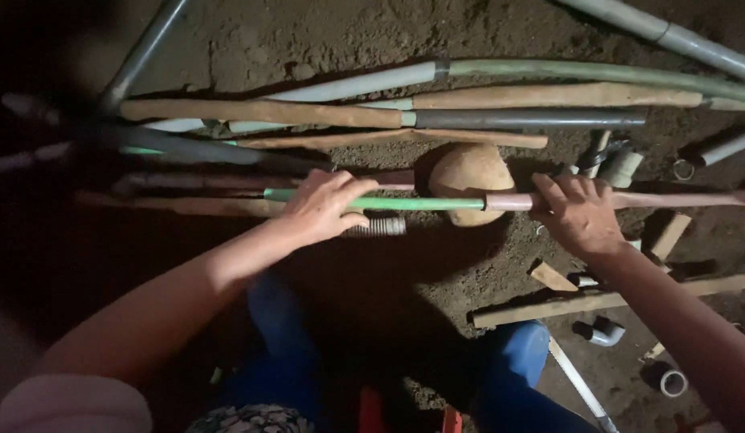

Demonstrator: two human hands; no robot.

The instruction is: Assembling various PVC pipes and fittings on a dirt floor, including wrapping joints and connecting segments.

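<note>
Dim light, dirt floor [404, 281], view straight down over the person's knees.

Landmark: the rounded tan stone [471, 178] in the middle of the floor.

Both hands are on one long thin pipe that runs level across the near side of the stone. Its green length [424, 204] lies left of and across the stone; its pinkish length [669, 199] carries on to the right. The two colours meet at a joint just right of the stone.

Left hand [324, 207]: left of the stone, fingers curled over the green length and closed around it. Right hand [579, 212]: right of the stone, wrapped over the pinkish length just past the joint. The hands are well apart, stone and joint between them.

Step in hand, by my reading: working the two lengths at the joint, the stone serving as a rest. Pushing or pulling apart, cannot tell. The next move would call for a firm grip on both sides and keeping the lengths in line over the stone.

Beyond the stone: a stack of long pipes [533, 119], grey, tan and pale green, lying side by side. Just left of the stone, under the green length, a short ribbed hose end [380, 227]. Right of and nearer than the stone: a wooden strip [605, 301], small offcuts, a grey elbow fitting [603, 330].
</note>
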